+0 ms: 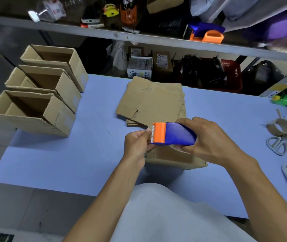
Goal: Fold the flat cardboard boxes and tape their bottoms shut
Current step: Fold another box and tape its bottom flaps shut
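The right hand grips a blue-and-orange tape dispenser; the left hand pinches the tape end at its toothed edge. Both hide most of the box beneath. Flat boxes lie behind; three folded boxes stand left, their insides shadowed.

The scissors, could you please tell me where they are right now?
In the head view, the scissors lie at the table's far right edge, just below an empty tape core, right of the right hand.

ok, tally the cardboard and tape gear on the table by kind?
Folded open boxes: 3
Flat cardboard stack: 1
Box being taped: 1
Tape dispenser: 1
Empty tape core: 1
Total: 7
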